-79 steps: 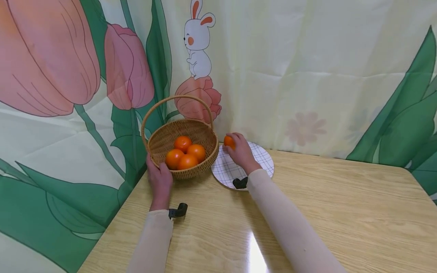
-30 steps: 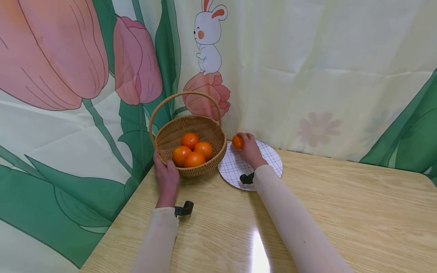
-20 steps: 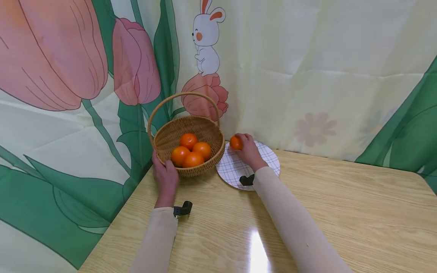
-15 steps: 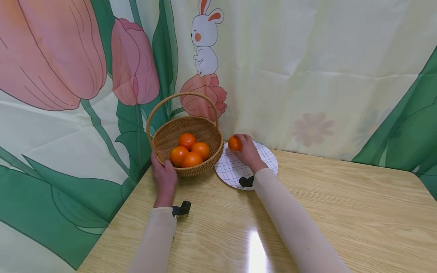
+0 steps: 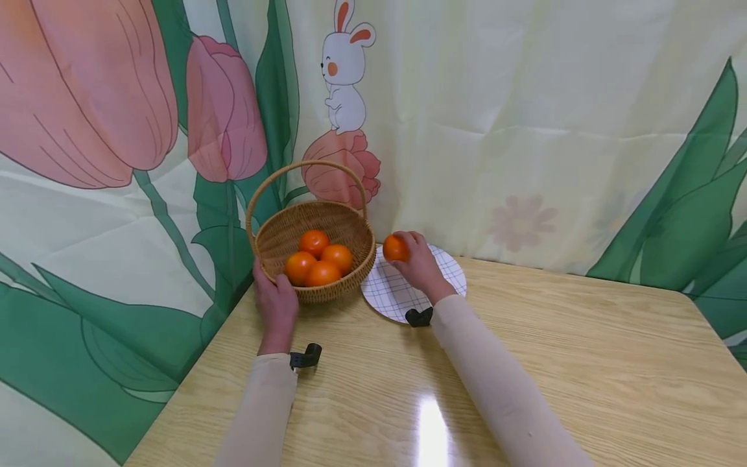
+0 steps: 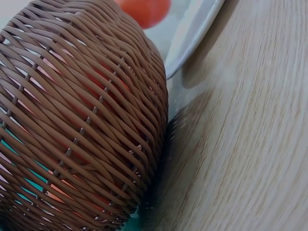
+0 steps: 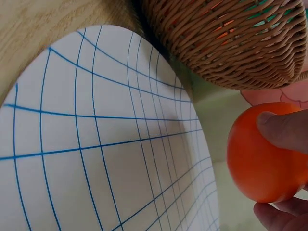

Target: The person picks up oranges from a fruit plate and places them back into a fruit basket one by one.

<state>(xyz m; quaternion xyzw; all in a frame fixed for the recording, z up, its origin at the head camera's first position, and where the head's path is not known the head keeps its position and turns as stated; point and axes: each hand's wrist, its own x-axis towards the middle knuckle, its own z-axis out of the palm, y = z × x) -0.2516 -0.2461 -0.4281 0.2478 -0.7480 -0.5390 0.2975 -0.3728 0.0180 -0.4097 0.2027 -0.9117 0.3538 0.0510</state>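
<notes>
In the head view, my left hand (image 5: 277, 301) grips the near left side of a tilted wicker basket (image 5: 280, 237), thumb at its rim. Several smooth, round orange fruits (image 5: 323, 274) lie together inside the basket. My right hand (image 5: 421, 267) holds one more such fruit (image 5: 395, 248) above the back left edge of a round white plate (image 5: 391, 292) with blue grid lines. The right wrist view shows the thumb (image 7: 281, 127) on one side of this fruit and fingertips underneath. My left hand is out of the left wrist view, where the basket's woven side (image 6: 82, 115) fills the left.
The wooden table (image 5: 554, 357) extends to the right and toward me. Behind it hangs a printed curtain (image 5: 467, 162) with a rabbit and flowers, close to basket and plate. The basket's arched handle (image 5: 306, 164) stands up over its opening.
The head view has shifted slightly. My right hand keeps the fruit near the plate's back left edge, turned a little so more of it shows. Left hand and basket stay together.
</notes>
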